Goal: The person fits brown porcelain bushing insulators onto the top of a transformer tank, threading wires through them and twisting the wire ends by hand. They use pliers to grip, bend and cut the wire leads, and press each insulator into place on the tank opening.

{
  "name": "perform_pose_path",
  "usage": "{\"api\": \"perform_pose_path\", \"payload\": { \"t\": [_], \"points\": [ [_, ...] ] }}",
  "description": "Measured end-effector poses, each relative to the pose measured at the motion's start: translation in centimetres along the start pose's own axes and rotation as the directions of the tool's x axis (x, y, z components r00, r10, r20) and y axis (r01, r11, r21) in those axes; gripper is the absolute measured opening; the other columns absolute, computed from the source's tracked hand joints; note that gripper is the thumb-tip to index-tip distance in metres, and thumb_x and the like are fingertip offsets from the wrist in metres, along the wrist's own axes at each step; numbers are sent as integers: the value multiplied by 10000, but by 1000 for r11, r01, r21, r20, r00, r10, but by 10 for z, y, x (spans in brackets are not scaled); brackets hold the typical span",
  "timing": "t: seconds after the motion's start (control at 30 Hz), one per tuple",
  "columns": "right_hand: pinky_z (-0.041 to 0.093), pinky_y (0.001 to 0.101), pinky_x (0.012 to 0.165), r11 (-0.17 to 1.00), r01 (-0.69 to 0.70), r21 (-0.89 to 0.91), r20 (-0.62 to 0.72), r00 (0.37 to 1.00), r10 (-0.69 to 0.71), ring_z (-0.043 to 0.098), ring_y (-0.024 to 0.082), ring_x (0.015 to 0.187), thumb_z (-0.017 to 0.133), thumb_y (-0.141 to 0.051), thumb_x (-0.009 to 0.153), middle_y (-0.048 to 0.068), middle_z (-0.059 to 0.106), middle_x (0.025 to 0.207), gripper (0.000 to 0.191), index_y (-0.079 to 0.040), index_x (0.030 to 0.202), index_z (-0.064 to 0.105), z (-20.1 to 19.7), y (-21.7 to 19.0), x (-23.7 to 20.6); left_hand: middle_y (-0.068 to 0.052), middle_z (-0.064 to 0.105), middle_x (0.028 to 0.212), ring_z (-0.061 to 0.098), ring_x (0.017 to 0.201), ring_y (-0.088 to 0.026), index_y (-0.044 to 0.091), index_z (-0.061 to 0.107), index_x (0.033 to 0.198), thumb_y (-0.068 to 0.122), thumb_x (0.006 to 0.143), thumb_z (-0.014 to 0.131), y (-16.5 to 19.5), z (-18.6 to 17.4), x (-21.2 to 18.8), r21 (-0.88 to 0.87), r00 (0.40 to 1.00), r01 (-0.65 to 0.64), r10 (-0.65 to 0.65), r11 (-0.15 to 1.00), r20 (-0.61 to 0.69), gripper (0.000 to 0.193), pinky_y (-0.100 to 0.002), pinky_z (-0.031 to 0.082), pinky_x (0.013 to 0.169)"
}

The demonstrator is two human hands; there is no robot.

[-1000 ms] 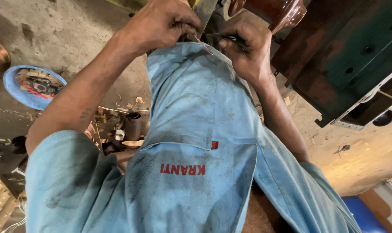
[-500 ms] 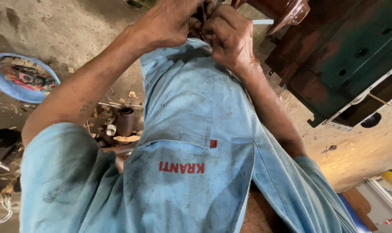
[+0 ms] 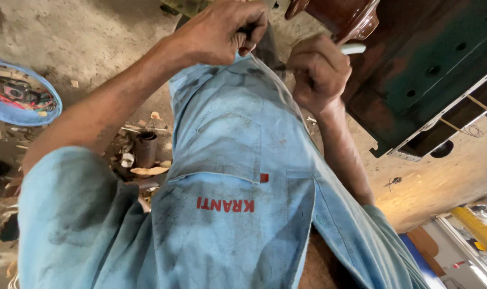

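Observation:
I look down my own light blue work shirt (image 3: 227, 160). My left hand (image 3: 219, 32) is raised at the shirt's lower hem, thumb and fingers pinched on the cloth, with something small and dark between the fingertips. My right hand (image 3: 318, 72) is a fist just to its right, closed on a short white stick (image 3: 353, 49) that pokes out toward the machine. The two hands are a little apart.
A rusty green metal machine body (image 3: 441, 64) with holes hangs at the right, a glossy brown part (image 3: 345, 16) above it. On the dirty floor sit a blue bowl (image 3: 2, 113) of small parts, a dark cylinder (image 3: 146, 150) and scattered chips. A yellow object (image 3: 476, 227) lies far right.
The hands were pressed together at the hem; now they have separated. My right hand has shifted right and down, and the white stick shows in it.

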State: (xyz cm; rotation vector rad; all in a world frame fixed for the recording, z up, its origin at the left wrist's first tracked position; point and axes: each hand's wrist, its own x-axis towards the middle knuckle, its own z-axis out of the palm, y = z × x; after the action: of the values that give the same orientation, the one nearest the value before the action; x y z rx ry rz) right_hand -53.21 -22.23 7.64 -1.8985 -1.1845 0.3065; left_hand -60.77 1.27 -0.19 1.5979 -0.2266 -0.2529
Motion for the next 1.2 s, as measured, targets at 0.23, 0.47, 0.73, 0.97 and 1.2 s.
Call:
{"api": "perform_pose_path", "payload": {
  "t": [0.23, 0.47, 0.73, 0.97, 1.2],
  "points": [
    [478, 414, 698, 957, 235, -171, 182, 962, -204, 655, 280, 888, 760, 38, 726, 69, 642, 971, 268, -38, 976, 702, 15, 4, 45, -5, 508, 854, 538, 773, -101, 46, 455, 1038, -230, 908, 472, -11, 5, 0, -394, 995, 68, -90, 917, -37, 305, -287, 478, 647],
    [507, 422, 687, 959, 245, -139, 258, 944, -204, 664, 297, 831, 704, 50, 688, 96, 649, 929, 250, -25, 921, 653, -16, -7, 37, -16, 460, 830, 493, 724, -103, 40, 424, 1002, -239, 917, 439, -22, 10, 7, -474, 994, 54, -90, 879, -54, 292, -283, 466, 625],
    [483, 404, 646, 986, 168, 0, 355, 922, -157, 642, 300, 789, 725, 101, 748, 102, 604, 905, 234, -24, 925, 639, -20, -12, 68, -10, 444, 778, 433, 684, -106, 33, 449, 971, -249, 778, 433, -17, 5, 3, -353, 998, 14, -32, 936, -45, 343, -275, 403, 576],
    [487, 400, 657, 979, 188, -78, 250, 954, -164, 644, 300, 840, 772, 107, 784, 96, 616, 890, 224, -35, 951, 725, 13, 10, 55, -15, 514, 812, 510, 704, -91, 55, 493, 961, -141, 1006, 579, -43, 17, 7, -542, 989, 47, -114, 839, -91, 219, -277, 454, 616],
    [517, 385, 656, 989, -1, 146, 224, 974, -32, 662, 289, 804, 651, 168, 673, 127, 616, 883, 274, -1, 889, 650, -9, -2, 33, -32, 460, 816, 468, 701, -107, 30, 442, 991, -237, 927, 419, -24, 9, -4, -378, 979, -169, 109, 910, -174, 275, -271, 465, 626]
  ]
}}
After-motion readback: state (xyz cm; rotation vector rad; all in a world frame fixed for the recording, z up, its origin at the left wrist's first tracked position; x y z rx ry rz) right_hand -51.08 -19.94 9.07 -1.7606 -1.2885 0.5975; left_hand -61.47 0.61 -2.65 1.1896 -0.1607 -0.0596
